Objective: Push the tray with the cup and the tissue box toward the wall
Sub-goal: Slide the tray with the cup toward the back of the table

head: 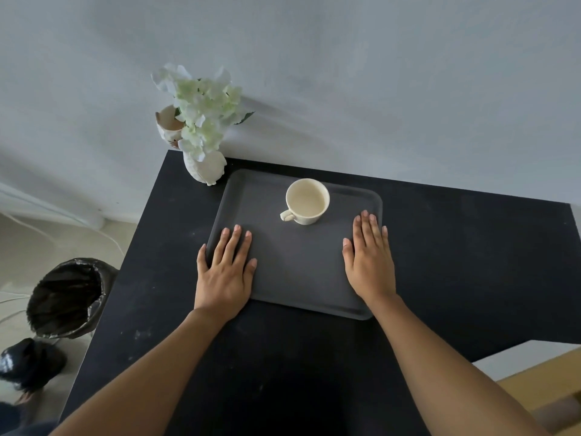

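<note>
Two hands are being pressed flat on a dark grey tray point(295, 272) in the middle of the frame, which is lying on a black table point(456, 262). The left hand point(224, 272) is being laid palm down over the tray's lower left corner, fingers spread wide and holding nothing, with the thumb and little finger reaching past the rim. The right hand point(369, 262) is being laid palm down along the tray's right side, fingers straight and close together, also empty. A cream cup point(306, 201) is being carried upright on the upper half of the tray, its handle turned to the lower left; it looks empty, though the pale inside makes that hard to judge. The tray's upper edge is lying near the grey wall point(345, 73), a strip of table showing between them. A white vase of pale flowers point(204, 121) is standing at the tray's upper left corner, just beside it. A bin lined with a black bag point(67, 297) is sitting at the lower left of the frame.
</note>
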